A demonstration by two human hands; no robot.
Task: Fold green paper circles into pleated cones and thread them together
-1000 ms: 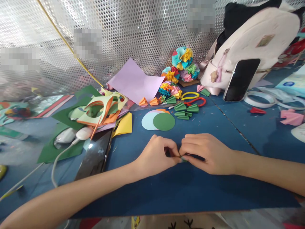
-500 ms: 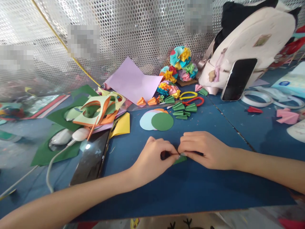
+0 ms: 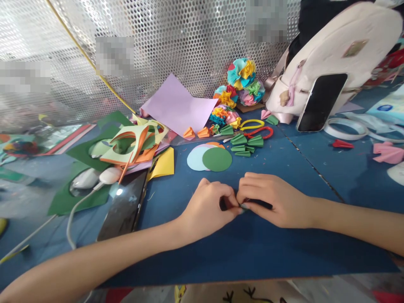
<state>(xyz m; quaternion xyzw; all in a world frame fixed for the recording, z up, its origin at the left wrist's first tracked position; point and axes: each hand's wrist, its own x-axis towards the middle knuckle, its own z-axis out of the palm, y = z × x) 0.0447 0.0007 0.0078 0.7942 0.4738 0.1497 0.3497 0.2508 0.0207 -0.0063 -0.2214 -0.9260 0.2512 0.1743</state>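
Green paper (image 3: 243,206) sits between your left hand (image 3: 205,206) and right hand (image 3: 274,202); your fingers (image 3: 252,185) clench it. Green disc (image 3: 217,159) lies ahead on the surface (image 3: 252,252).

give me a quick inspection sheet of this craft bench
surface: blue tabletop with a dark seam, small paper scraps scattered
job's things: small green paper piece pinched between both hands; folded green paper pieces and green paper circle lie beyond
grippers: left hand and right hand meet, fingers on the paper
clutter: lilac paper sheet, paper flower balls, red-handled scissors, phone
cables: white cable left of the phone
surroundings: perforated metal sheet behind, white backpack at right
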